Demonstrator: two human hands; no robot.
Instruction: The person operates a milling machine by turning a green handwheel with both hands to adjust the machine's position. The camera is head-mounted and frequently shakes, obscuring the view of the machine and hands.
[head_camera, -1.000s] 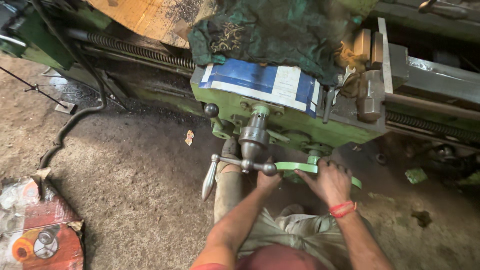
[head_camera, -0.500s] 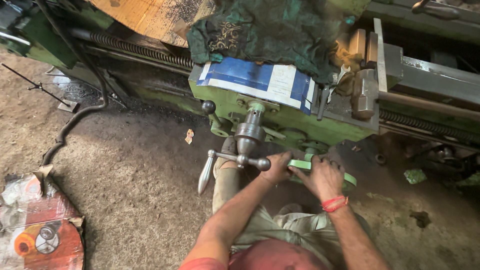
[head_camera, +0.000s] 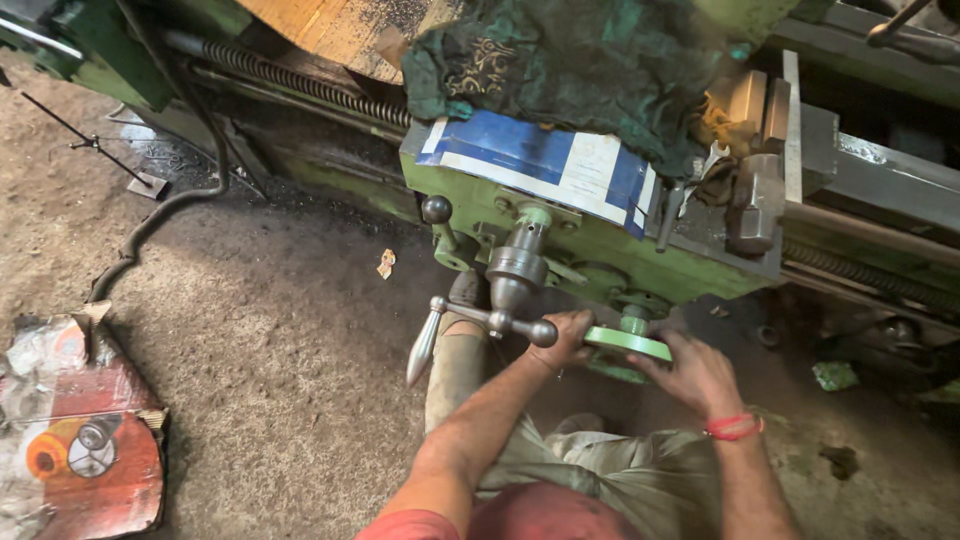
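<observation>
Both hands grip the green handwheel (head_camera: 628, 343) on the front of the green lathe (head_camera: 560, 225), left hand (head_camera: 566, 338) at its nine o'clock edge beside the steel crank handle (head_camera: 480, 322), right hand (head_camera: 695, 372) at five o'clock

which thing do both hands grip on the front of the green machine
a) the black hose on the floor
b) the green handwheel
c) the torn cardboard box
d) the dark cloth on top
b: the left hand and the right hand both close on the rim of the green handwheel at the machine's front, while the dark cloth lies untouched on top.
</observation>
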